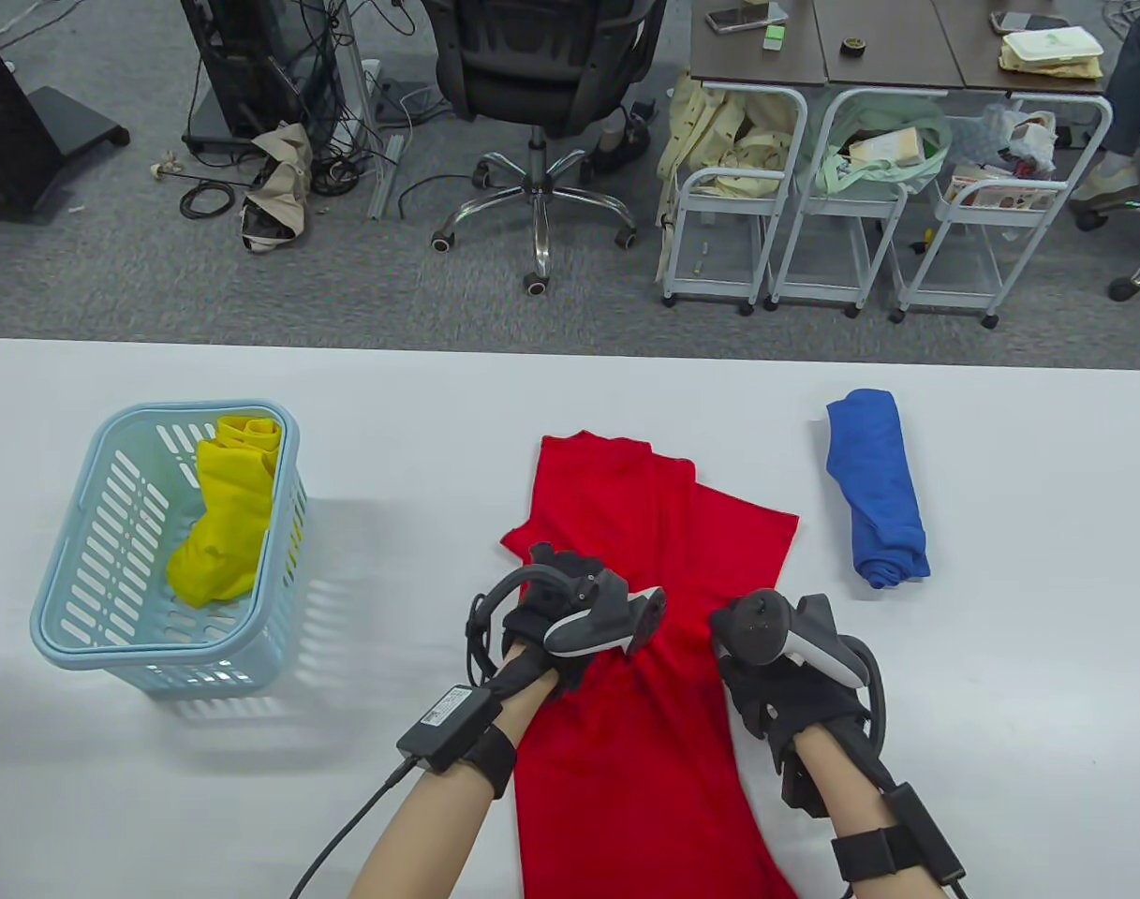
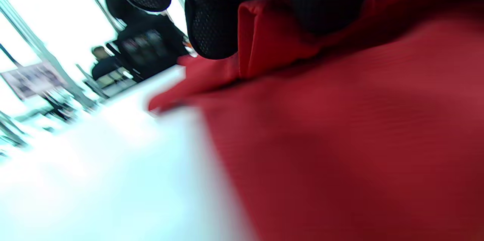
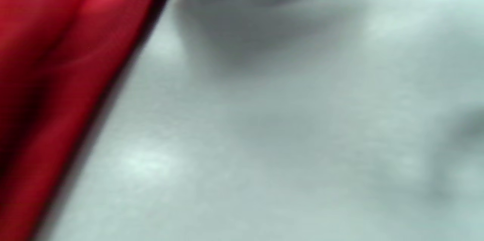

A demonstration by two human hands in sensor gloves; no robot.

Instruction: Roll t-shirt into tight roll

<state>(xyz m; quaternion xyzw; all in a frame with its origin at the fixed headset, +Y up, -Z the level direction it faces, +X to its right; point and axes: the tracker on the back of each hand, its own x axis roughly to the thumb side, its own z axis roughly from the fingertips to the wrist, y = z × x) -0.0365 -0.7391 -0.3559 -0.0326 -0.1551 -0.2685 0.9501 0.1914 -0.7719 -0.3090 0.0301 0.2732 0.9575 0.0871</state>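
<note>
A red t-shirt [image 1: 644,524], folded into a long strip, runs from the table's front edge towards the middle, with its collar end far from me. My left hand [image 1: 551,571] lies on the strip's left edge about halfway up. In the left wrist view its fingers [image 2: 211,25] pinch a raised fold of the red t-shirt [image 2: 340,139]. My right hand [image 1: 747,674] sits at the strip's right edge, its fingers hidden under the tracker. The right wrist view is blurred, showing only the red t-shirt [image 3: 45,82] edge and bare table [image 3: 283,139].
A light blue basket [image 1: 73,599] at the left holds a yellow garment [image 1: 228,524]. A rolled blue garment [image 1: 879,496] lies right of the red shirt. The white table [image 1: 1000,655] ends at the far edge; beyond it are an office chair and carts.
</note>
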